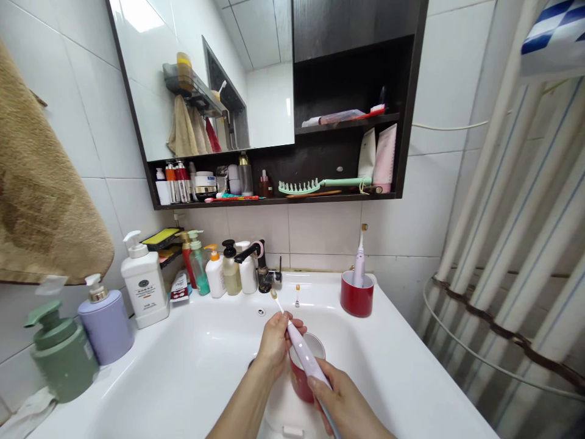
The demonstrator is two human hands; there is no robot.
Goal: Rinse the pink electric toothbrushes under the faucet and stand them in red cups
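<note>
Over the sink I hold a pale pink electric toothbrush (305,350) at a slant, its bristles pointing up and away. My left hand (275,341) pinches it near the neck, just below the brush head. My right hand (340,390) is wrapped round the lower handle. Beneath them a red cup (300,383) with a white inside stands in the basin, partly hidden by the toothbrush and my hands. A loose brush head (297,297) sits on the back rim of the sink, beyond my fingers. To the right, another red cup (357,302) holds a second electric toothbrush (360,268).
A black faucet (263,268) rises at the back. Several pump bottles (231,275) line the left rim, with a lilac bottle (106,326) and a green bottle (64,360) nearer. The mirror cabinet (274,201) overhangs the sink. Pipes (512,256) stand at right.
</note>
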